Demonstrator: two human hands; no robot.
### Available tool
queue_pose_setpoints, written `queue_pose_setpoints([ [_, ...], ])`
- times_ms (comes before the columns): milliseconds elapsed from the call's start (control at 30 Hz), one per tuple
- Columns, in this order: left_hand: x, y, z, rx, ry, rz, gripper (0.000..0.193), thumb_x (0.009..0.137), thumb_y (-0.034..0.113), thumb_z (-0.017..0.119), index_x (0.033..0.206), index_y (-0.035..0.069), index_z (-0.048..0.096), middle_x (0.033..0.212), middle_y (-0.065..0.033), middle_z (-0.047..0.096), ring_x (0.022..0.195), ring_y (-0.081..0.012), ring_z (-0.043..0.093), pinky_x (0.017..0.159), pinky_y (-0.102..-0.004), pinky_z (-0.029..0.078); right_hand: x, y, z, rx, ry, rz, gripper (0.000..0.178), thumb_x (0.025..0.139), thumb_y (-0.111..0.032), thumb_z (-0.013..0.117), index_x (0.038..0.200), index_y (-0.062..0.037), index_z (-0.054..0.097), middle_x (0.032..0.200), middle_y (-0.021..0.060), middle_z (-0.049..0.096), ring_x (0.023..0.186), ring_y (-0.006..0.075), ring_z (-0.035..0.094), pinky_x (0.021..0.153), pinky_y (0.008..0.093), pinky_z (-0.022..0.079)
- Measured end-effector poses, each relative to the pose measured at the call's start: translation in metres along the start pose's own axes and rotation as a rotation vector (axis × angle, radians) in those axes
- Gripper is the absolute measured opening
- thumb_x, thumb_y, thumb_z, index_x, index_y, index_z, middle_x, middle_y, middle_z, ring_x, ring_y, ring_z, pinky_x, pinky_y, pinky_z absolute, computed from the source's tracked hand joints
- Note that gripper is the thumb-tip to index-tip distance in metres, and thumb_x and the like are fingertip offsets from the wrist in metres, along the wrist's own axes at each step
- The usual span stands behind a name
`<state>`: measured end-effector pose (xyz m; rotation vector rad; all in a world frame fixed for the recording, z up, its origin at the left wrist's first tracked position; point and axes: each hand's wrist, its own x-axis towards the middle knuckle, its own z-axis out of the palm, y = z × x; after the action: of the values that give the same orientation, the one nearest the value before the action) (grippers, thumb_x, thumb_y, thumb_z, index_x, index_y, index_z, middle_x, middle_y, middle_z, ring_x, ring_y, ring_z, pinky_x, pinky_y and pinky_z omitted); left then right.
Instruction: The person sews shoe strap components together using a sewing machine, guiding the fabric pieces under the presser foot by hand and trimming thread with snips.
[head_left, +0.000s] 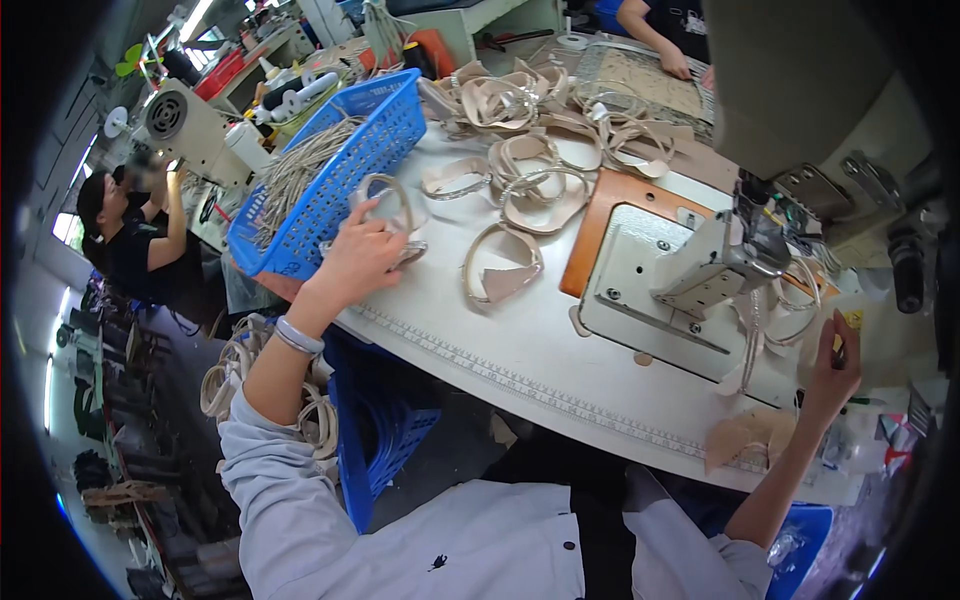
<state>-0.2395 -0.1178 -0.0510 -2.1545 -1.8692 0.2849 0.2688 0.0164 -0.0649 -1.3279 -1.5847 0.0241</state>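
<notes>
My left hand (362, 255) reaches over the white table beside the blue basket, its fingers closed around a looped beige strap (404, 205) with a corded edge. A similar loop (503, 268) lies to its right. At the far right, my right hand (836, 368) is raised with its fingers pinched by the sewing machine (725, 250). Something small and dark shows at those fingers, too unclear to name. Between the machine head and my right hand hangs another strap loop (795, 310).
A blue basket (345, 165) of thin beige cords stands left. Several strap loops (540, 165) are heaped behind. A ruler tape (520, 382) follows the near table edge. Blue crates (375, 430) sit below left. One person (140, 235) is at left; another's hand (675, 62) is at the back.
</notes>
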Motion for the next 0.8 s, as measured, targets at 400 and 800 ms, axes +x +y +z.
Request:
queue_pose_setpoints([
  [400, -0.014, 0.003, 0.007, -0.443, 0.672, -0.373, 0.032, 0.06, 0.018, 0.069, 0.083, 0.002, 0.053, 0.075, -0.0093, 0.053, 0.073, -0.024, 0.052, 0.079, -0.0349, 0.038, -0.004, 0.028, -0.007, -0.138, -0.009, 0.039, 0.023, 0.083, -0.013, 0.055, 0.104, -0.0055, 0.058, 0.083, 0.0005, 0.056, 0.065, 0.0048, 0.045, 0.051, 0.0181, 0.034],
  [800, -0.043, -0.019, 0.03, -0.121, 0.669, 0.055, 0.021, 0.061, 0.02, 0.067, 0.06, 0.007, 0.05, 0.055, -0.0039, 0.047, 0.055, -0.0203, 0.049, 0.066, -0.0336, 0.041, -0.082, -0.119, 0.025, 0.333, -0.193, -0.349, 0.025, 0.078, 0.002, 0.054, 0.102, 0.0049, 0.054, 0.086, 0.0084, 0.057, 0.054, 0.0076, 0.04, 0.041, 0.02, 0.026],
])
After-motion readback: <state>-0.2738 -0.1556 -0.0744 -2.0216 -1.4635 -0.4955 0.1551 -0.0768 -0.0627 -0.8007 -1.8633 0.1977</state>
